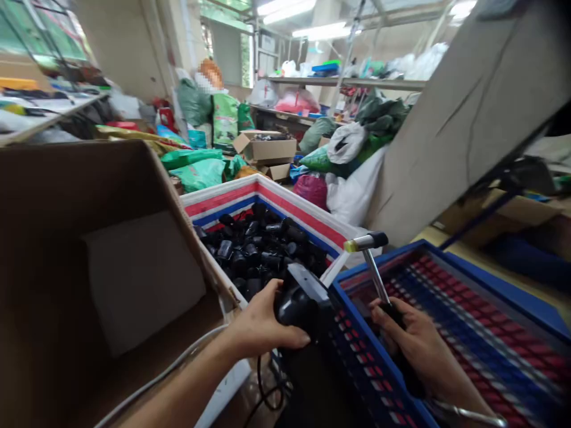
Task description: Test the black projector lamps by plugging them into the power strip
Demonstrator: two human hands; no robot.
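Observation:
My left hand (pixel 263 324) is closed around a rounded black plastic part (pixel 297 309), its thumb pressed along the near side. The part sits against a dark block whose top has a grey flat face; where one ends and the other begins is hard to tell. A thin black cord (pixel 263 386) hangs below. In my right hand (pixel 413 336) is a small two-faced mallet (pixel 377 276), gripped by its dark handle. Its metal head, yellow at one end and black at the other, points up. Just beyond my left hand, many black plastic parts (pixel 252 255) fill a striped container (pixel 227 199).
An open cardboard box (pixel 80 184) stands at the left. Under my right hand is a blue crate (pixel 341 291) with striped lining showing through its mesh. A large slanted panel (pixel 437 137) leans on the right. Bags (pixel 312 190) and cartons (pixel 270 148) crowd the floor behind.

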